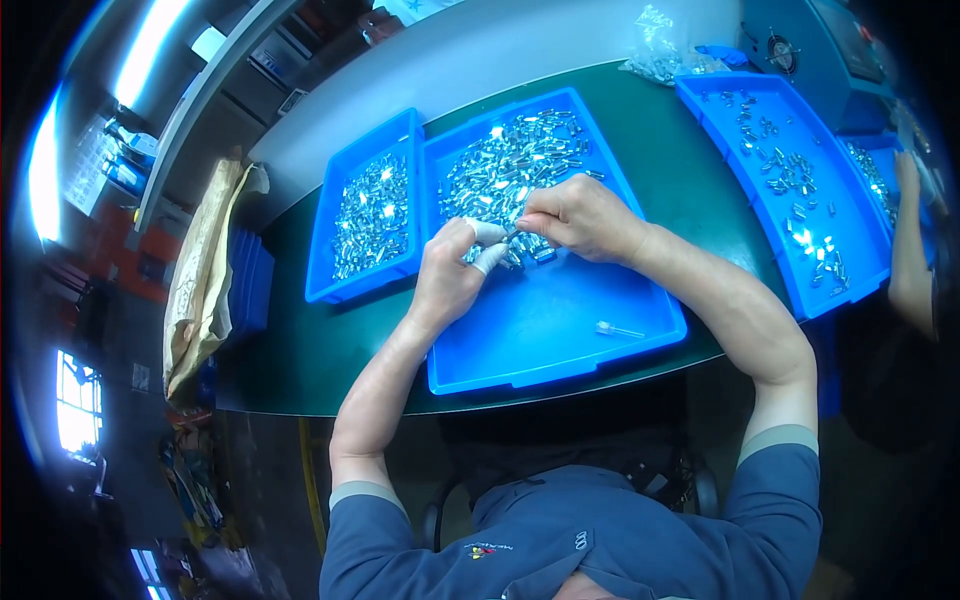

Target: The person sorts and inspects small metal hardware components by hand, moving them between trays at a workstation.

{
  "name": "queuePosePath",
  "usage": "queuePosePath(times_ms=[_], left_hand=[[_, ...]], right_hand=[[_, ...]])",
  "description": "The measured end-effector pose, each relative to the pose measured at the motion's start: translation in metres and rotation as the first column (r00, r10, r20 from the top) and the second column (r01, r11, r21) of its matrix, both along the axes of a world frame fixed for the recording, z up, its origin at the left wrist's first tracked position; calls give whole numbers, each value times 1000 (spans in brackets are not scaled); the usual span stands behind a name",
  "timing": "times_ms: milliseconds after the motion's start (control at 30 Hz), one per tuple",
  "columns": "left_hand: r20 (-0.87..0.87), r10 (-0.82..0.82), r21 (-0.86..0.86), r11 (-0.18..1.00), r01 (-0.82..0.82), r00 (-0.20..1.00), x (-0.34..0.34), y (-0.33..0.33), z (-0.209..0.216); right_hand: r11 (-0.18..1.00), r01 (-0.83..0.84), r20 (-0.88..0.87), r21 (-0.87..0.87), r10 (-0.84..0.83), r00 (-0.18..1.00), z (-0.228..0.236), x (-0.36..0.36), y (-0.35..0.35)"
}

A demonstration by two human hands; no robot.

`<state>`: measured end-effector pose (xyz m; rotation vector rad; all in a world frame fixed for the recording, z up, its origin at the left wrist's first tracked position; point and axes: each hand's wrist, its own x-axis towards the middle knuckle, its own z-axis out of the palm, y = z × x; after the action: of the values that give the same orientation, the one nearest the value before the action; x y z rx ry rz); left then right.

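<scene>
My left hand (455, 265) and my right hand (585, 218) meet over the middle blue tray (530, 345). White finger covers (489, 256) sit on the left thumb and forefinger, which pinch together. The right fingertips are also pinched, right beside them. Whatever small piece lies between the fingers is mostly hidden; I cannot make out its kind. Beneath and beyond the hands lies a heap of small shiny metal cylinders (505, 170). A small clear plastic piece with a thin stem (618, 330) rests at the tray's near right.
A smaller blue tray (318, 270) of metal pieces stands left on the green table (650, 140). To the right, another blue tray (740, 150) holds scattered pieces. A clear bag (655, 55) lies at the back. Brown paper sacks (200, 270) stand left; another person's arm (908, 240) shows far right.
</scene>
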<state>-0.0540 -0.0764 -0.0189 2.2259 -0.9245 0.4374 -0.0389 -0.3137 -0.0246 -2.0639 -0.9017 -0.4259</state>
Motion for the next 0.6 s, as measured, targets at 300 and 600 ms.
queuePosePath(times_ms=[300, 600], left_hand=[[132, 262, -20, 965, -262, 956, 25, 46, 13], [182, 112, 338, 926, -169, 977, 40, 17, 6]], right_hand=[[982, 53, -138, 179, -28, 990, 2, 8, -7], [982, 88, -181, 165, -58, 982, 3, 6, -9]])
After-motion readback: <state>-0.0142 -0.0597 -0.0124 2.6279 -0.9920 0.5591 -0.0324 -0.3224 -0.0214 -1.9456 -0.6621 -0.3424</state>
